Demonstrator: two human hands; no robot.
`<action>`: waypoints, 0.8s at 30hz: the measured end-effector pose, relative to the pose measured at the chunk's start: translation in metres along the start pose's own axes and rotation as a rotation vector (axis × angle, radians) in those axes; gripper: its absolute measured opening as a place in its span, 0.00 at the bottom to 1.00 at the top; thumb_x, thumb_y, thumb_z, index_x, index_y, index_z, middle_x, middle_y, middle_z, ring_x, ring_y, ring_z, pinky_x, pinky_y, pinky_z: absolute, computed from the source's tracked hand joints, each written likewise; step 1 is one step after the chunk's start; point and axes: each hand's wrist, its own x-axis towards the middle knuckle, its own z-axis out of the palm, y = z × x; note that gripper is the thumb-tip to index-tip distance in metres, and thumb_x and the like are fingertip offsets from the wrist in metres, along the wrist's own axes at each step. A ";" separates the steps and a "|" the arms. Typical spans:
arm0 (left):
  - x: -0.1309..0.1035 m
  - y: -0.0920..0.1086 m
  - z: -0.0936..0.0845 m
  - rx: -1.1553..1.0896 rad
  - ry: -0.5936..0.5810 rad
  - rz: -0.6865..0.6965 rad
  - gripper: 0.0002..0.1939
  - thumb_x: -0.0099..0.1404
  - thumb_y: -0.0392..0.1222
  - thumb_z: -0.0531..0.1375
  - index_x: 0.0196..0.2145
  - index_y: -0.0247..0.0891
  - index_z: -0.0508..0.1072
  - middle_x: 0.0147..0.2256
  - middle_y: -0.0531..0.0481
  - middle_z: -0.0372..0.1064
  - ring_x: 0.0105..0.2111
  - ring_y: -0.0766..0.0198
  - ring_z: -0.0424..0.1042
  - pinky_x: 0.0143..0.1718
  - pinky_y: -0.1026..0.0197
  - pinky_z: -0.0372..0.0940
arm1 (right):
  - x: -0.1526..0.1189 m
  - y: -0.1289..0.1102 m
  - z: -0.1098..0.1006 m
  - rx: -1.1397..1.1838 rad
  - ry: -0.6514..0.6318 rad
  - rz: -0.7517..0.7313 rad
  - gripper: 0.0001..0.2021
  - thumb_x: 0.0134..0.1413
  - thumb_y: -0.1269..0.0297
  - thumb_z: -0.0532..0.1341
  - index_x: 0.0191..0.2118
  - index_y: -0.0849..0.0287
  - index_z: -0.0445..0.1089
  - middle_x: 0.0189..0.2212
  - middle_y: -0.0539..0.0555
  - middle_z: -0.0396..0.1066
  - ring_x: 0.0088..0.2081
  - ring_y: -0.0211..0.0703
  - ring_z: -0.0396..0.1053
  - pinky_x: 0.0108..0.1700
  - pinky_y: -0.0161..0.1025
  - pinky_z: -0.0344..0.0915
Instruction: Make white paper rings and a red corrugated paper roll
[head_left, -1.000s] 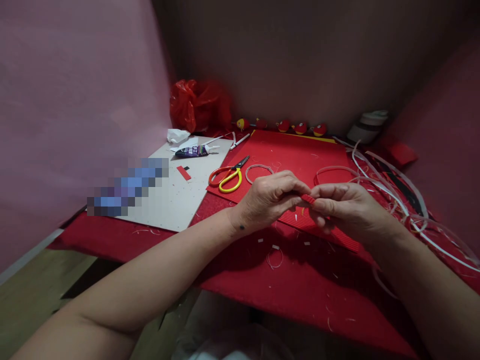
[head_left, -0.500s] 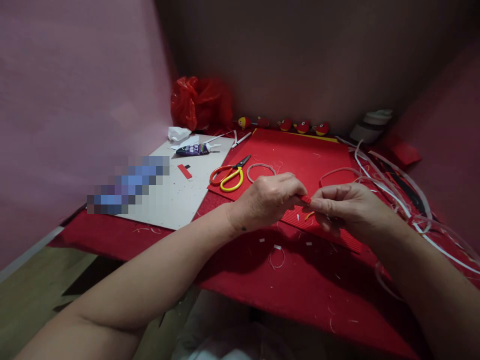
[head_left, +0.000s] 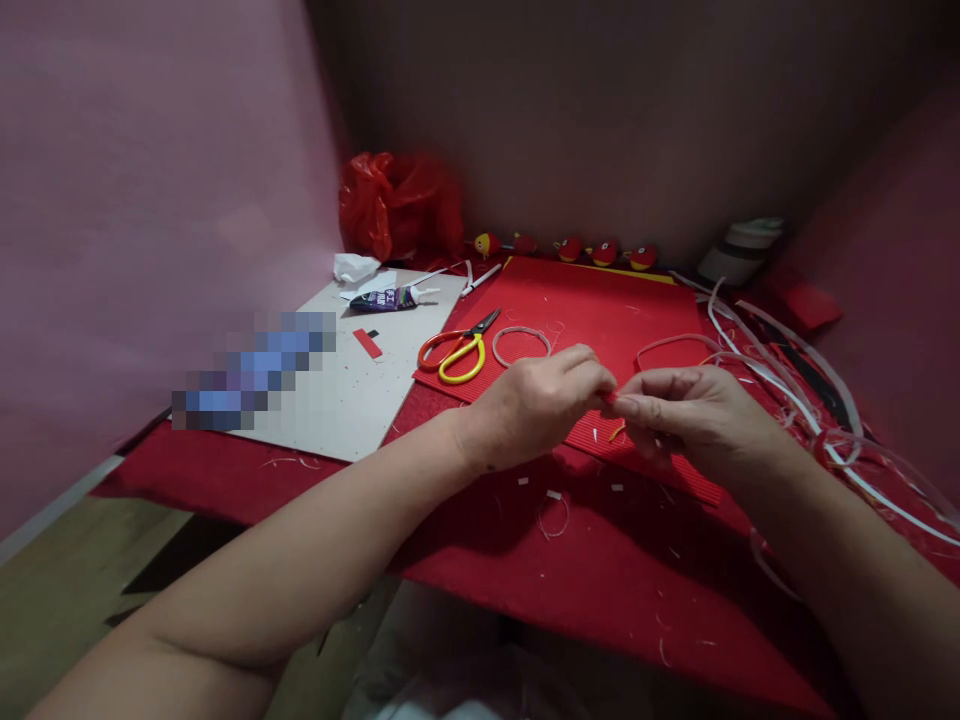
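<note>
Above the red corrugated sheet point(head_left: 600, 310), my left hand point(head_left: 544, 400) and my right hand point(head_left: 679, 410) meet fingertip to fingertip. Both pinch a small red piece point(head_left: 609, 397), mostly hidden by the fingers. Scissors point(head_left: 459, 352) with one orange and one yellow handle lie at the sheet's left side, blades pointing up and right. A pale ring of strip point(head_left: 521, 345) rests on the sheet beyond my left hand. A small orange-yellow scrap point(head_left: 616, 432) lies below the fingertips.
A grey board point(head_left: 322, 400) at the left bears a glue tube point(head_left: 386, 298) and a red scrap point(head_left: 367, 343). Behind are a red plastic bag point(head_left: 401, 205) and several small red-and-yellow bird figures point(head_left: 568, 249). Loose white strips point(head_left: 787, 385) and a jar point(head_left: 742, 250) stand right.
My hands stay together at nearly the same place. The fingers have shifted slightly around the red piece, and less of it shows now.
</note>
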 end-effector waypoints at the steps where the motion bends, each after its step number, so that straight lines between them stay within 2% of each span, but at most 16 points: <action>1: 0.001 0.001 0.000 -0.135 0.032 -0.057 0.05 0.62 0.34 0.53 0.32 0.32 0.68 0.29 0.49 0.66 0.28 0.71 0.68 0.29 0.68 0.65 | 0.000 0.001 -0.001 0.041 -0.005 -0.012 0.11 0.46 0.59 0.63 0.20 0.59 0.67 0.12 0.47 0.62 0.14 0.29 0.57 0.17 0.30 0.49; 4: 0.003 0.005 0.002 -0.537 0.063 -0.232 0.03 0.60 0.32 0.55 0.33 0.31 0.68 0.27 0.52 0.64 0.22 0.75 0.67 0.24 0.71 0.66 | 0.000 0.002 -0.002 0.152 -0.042 -0.022 0.09 0.45 0.58 0.63 0.24 0.58 0.69 0.13 0.48 0.64 0.14 0.30 0.59 0.16 0.30 0.50; 7: 0.003 0.006 0.004 -0.637 0.072 -0.287 0.02 0.59 0.31 0.56 0.31 0.30 0.69 0.26 0.53 0.64 0.20 0.76 0.66 0.22 0.71 0.65 | 0.000 0.002 -0.003 0.173 -0.092 0.005 0.10 0.45 0.58 0.63 0.25 0.59 0.69 0.15 0.49 0.66 0.15 0.31 0.60 0.17 0.30 0.54; 13: 0.001 0.002 0.003 -0.305 0.077 -0.150 0.03 0.59 0.30 0.55 0.29 0.32 0.68 0.25 0.52 0.66 0.23 0.74 0.66 0.24 0.71 0.63 | 0.001 0.001 -0.004 0.059 -0.060 0.070 0.13 0.45 0.57 0.63 0.22 0.62 0.68 0.14 0.51 0.67 0.15 0.31 0.61 0.16 0.29 0.53; 17: 0.000 -0.004 0.003 -0.110 0.030 -0.069 0.04 0.57 0.28 0.55 0.28 0.32 0.68 0.24 0.52 0.66 0.23 0.74 0.65 0.24 0.71 0.61 | 0.002 -0.001 -0.003 0.027 -0.028 0.154 0.14 0.44 0.57 0.63 0.18 0.61 0.66 0.12 0.50 0.65 0.13 0.30 0.58 0.15 0.30 0.51; 24: -0.003 -0.008 0.006 0.105 -0.044 0.011 0.04 0.61 0.33 0.52 0.31 0.33 0.66 0.27 0.50 0.66 0.25 0.71 0.65 0.25 0.69 0.60 | 0.002 -0.002 0.002 0.038 -0.024 0.129 0.15 0.43 0.55 0.63 0.16 0.59 0.64 0.10 0.48 0.61 0.11 0.30 0.55 0.14 0.32 0.47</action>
